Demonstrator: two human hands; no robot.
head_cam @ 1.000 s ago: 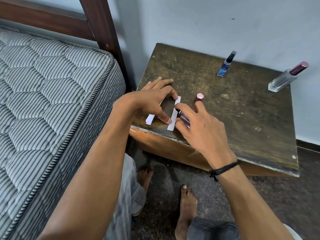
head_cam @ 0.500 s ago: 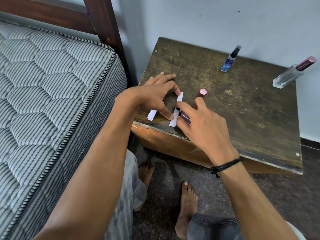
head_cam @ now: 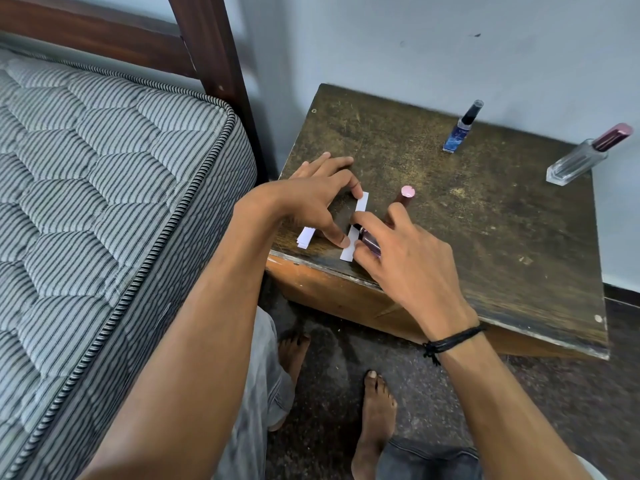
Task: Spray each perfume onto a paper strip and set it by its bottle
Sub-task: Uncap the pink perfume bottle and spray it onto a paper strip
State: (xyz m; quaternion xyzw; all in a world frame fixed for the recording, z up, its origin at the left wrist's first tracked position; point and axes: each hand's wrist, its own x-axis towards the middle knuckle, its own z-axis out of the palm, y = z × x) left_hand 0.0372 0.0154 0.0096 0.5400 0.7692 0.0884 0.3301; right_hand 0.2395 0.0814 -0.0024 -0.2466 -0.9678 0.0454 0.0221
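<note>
A white paper strip [head_cam: 360, 206] lies near the front left edge of the worn wooden table [head_cam: 450, 202]. My left hand [head_cam: 311, 199] arches over it, its thumb and forefinger touching the strip's left edge. My right hand [head_cam: 401, 258] grips a small purple perfume bottle [head_cam: 370, 242], held low against the strip's right side. The bottle's pink cap [head_cam: 406, 195] stands upright just behind my right fingers. A few spare strips [head_cam: 305, 237] lie under my left palm. A blue perfume bottle [head_cam: 459, 135] and a clear bottle with a maroon cap [head_cam: 581, 159] stand at the back.
A striped mattress [head_cam: 104, 202] with a dark wooden bed frame [head_cam: 211, 53] fills the left side, close to the table. A pale wall runs behind the table. My bare feet [head_cam: 375, 417] stand on the dark floor below the table's front edge.
The view has shifted slightly. Both hands stay at the strip in nearly the same pose, the right one still holding the purple bottle.
</note>
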